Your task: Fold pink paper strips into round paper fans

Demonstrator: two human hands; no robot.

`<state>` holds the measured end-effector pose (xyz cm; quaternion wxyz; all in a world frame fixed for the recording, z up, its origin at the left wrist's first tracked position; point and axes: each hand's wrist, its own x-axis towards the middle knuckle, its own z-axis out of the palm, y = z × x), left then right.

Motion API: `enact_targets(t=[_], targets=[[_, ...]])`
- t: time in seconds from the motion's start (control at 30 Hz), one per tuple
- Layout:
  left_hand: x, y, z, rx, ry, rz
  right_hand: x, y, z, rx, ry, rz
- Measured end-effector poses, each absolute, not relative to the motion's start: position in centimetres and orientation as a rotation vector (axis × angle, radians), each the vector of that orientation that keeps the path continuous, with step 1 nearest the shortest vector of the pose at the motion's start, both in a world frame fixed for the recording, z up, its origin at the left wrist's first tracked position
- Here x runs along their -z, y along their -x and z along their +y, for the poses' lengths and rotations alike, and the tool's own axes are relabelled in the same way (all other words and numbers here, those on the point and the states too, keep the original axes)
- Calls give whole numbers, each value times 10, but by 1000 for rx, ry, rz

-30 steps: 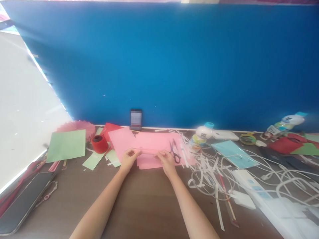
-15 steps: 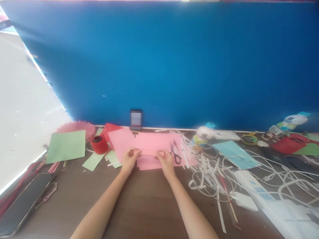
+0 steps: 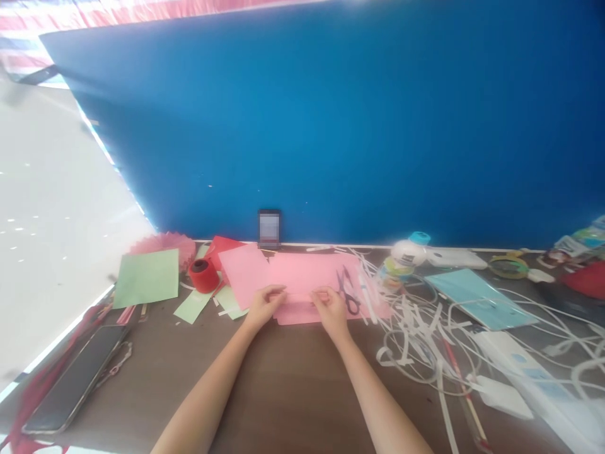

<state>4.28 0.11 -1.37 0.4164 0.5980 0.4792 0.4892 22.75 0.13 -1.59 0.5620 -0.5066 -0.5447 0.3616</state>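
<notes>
Both hands pinch a narrow folded strip of pink paper [image 3: 299, 296], held level between them. My left hand [image 3: 265, 305] grips its left end and my right hand [image 3: 331, 309] its right end, thumbs and fingertips pressed together. Beneath the strip lie larger pink paper sheets [image 3: 312, 268] on the brown table. Dark-handled scissors [image 3: 348, 293] rest on those sheets, just right of my right hand. Another pink sheet [image 3: 243, 271] lies to the left, past my left hand. Some folds of the strip are hidden behind my fingers.
On the left are a green sheet [image 3: 147, 276], a red roll [image 3: 203, 276] and a phone [image 3: 78, 378]. To the right stand a white bottle [image 3: 409, 253], a blue packet [image 3: 479, 297], tangled white cables and paper strips [image 3: 420, 328], and a power strip [image 3: 524, 372]. A blue panel [image 3: 302, 126] rises behind.
The camera view has turned a little, so the whole scene sits farther right. Both hands keep their pinch on the pink strip, with little movement over the sheets.
</notes>
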Motion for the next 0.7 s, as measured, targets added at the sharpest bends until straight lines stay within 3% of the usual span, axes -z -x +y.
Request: enact_targets(t=[0.23, 0.43, 0.7], targets=[[12, -44, -3, -1109, -1694, 1245, 4, -223, -5, -895, 1184, -1230], [12, -51, -8, -1215, -1721, 1271, 5, -215, -7, -1211, 1001, -1005], [6, -53, -12, -1108, -1905, 1224, 19, -222, 2, -1055, 1151, -970]])
